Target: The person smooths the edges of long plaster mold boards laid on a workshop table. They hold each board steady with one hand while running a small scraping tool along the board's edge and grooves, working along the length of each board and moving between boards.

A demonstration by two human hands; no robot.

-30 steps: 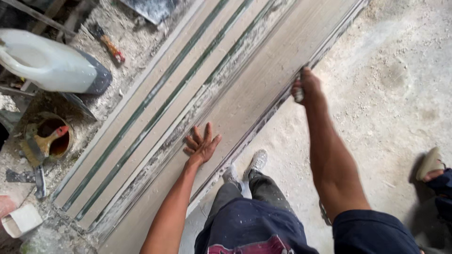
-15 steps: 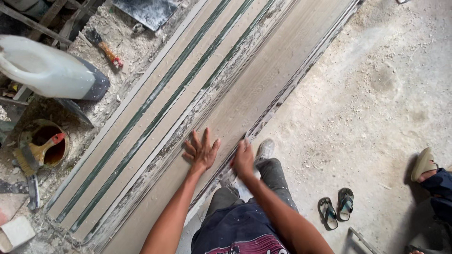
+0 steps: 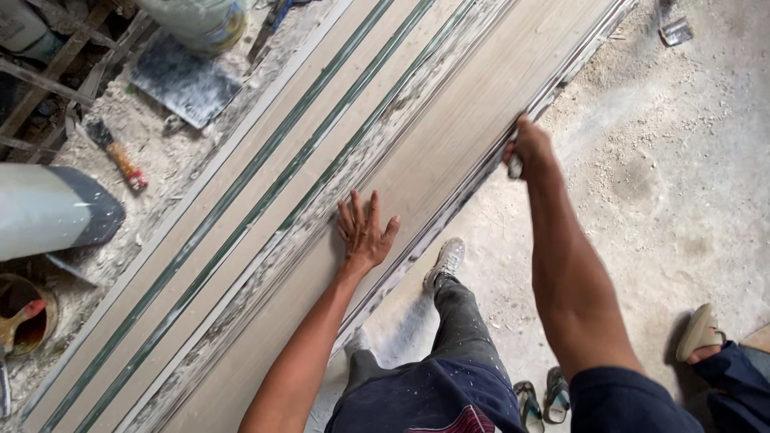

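Half-hidden tool (image 3: 515, 167) in right hand (image 3: 531, 146).

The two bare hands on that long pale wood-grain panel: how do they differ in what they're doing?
The left hand lies flat on the face of the long pale wood-grain panel, fingers spread, holding nothing. The right hand is curled shut at the panel's near edge, gripping a small pale tool whose kind is unclear. The left arm is bent close in; the right reaches farther along. Both touch the same panel.
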